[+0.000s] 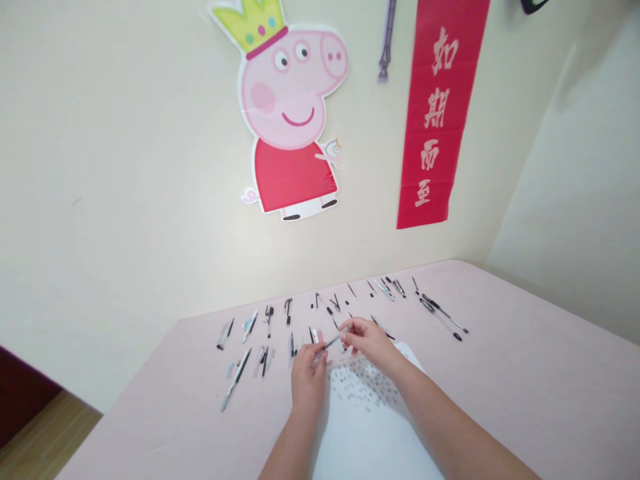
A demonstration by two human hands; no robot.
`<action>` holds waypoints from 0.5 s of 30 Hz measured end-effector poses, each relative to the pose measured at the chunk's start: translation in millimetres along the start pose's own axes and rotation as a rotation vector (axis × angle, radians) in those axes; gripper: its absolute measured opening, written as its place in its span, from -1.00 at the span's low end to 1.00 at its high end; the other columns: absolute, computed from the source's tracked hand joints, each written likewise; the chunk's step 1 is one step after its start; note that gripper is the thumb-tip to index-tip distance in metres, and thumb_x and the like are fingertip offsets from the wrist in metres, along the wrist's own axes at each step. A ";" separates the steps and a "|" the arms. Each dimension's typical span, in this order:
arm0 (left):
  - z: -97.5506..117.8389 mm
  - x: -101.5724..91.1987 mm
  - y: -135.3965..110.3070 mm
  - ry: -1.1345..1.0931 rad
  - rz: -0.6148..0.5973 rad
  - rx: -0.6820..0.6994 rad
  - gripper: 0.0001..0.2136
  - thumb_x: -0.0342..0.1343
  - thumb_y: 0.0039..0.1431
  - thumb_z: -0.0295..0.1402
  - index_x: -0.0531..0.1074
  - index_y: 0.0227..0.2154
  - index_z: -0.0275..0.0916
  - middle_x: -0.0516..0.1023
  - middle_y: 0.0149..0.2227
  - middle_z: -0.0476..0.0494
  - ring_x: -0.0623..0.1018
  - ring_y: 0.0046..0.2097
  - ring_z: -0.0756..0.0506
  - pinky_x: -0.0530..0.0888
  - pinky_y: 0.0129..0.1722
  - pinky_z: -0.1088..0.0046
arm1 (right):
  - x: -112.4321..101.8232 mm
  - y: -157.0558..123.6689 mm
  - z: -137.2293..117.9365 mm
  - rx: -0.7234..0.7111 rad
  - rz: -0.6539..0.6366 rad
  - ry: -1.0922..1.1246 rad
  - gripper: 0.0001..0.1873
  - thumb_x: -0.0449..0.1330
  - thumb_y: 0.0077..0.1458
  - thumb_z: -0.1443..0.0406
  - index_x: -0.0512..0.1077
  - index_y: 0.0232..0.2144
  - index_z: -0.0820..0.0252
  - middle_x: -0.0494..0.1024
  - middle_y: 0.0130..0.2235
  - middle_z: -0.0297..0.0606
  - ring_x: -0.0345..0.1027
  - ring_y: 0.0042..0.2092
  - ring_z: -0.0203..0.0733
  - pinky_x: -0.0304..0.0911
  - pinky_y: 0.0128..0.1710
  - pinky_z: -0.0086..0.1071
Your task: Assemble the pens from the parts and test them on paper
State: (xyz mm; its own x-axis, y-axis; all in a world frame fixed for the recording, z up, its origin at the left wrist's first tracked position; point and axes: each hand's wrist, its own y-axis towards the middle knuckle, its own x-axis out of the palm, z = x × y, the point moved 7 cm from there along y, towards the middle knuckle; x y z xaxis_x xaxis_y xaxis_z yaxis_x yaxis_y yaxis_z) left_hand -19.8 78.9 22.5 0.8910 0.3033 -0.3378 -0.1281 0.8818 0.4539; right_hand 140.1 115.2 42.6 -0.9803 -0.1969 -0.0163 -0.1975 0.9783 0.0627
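Head view: the left hand (307, 367) is curled, thumb and fingers closed about the near end of a clear pen barrel (331, 342), while the right hand (363, 337) pinches its far end between thumb and fingertips, the other fingers bent in. The barrel slants up from the left hand to the right, spanning the gap between them; whether a refill sits inside is too small to tell.

Just below both hands lies a white sheet (370, 447), dotted with small dark specks (367, 387); I cannot tell whether these are printed or loose. It rests on a pink tabletop (165, 413).

Left of the left hand, well apart, a black-and-silver pen (236, 380) lies aslant, and past it, farther off, a white pen (250, 327). Beyond the fingers of both hands, black refills and caps lie in small groups. Right of the right hand and farther off, two clear pens (445, 317) lie side by side.

High beyond the hands, a Peppa Pig cutout (295, 173) and, to its right, a red banner (433, 153) are on the wall.
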 end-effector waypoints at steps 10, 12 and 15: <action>3.4 -1.5 -0.2 0.013 0.006 0.007 -0.84 0.05 0.04 -0.35 0.52 -0.37 -0.24 0.52 -0.34 -0.17 0.50 -0.24 -0.15 0.45 -0.20 0.26 | -0.2 -2.1 -1.7 0.003 -0.012 -0.043 -0.75 0.23 -0.17 0.21 0.40 -0.38 0.22 0.42 -0.56 -0.39 0.26 -0.54 -0.35 0.18 -0.58 -0.50; 3.3 -2.0 0.0 0.014 0.012 0.008 -0.84 0.06 0.03 -0.36 0.51 -0.37 -0.24 0.52 -0.35 -0.16 0.50 -0.25 -0.14 0.44 -0.20 0.27 | 0.2 -1.8 -0.8 0.002 -0.015 -0.060 -0.75 0.22 -0.17 0.22 0.41 -0.38 0.22 0.42 -0.56 -0.39 0.26 -0.53 -0.35 0.17 -0.58 -0.50; 0.8 -1.6 0.1 -0.003 0.014 0.012 -0.84 0.06 0.03 -0.36 0.51 -0.36 -0.24 0.52 -0.34 -0.16 0.50 -0.25 -0.14 0.44 -0.21 0.27 | 1.9 -1.8 -1.1 -0.009 -0.023 -0.088 -0.77 0.22 -0.17 0.23 0.41 -0.40 0.22 0.41 -0.57 -0.39 0.27 -0.52 -0.33 0.19 -0.57 -0.48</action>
State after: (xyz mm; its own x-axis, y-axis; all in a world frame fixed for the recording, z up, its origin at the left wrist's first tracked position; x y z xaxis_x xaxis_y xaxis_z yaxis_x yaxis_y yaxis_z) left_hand -20.9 78.2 23.8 0.8903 0.3149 -0.3289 -0.1356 0.8729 0.4686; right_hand 138.7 113.0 43.6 -0.9715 -0.2124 -0.1055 -0.2204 0.9728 0.0707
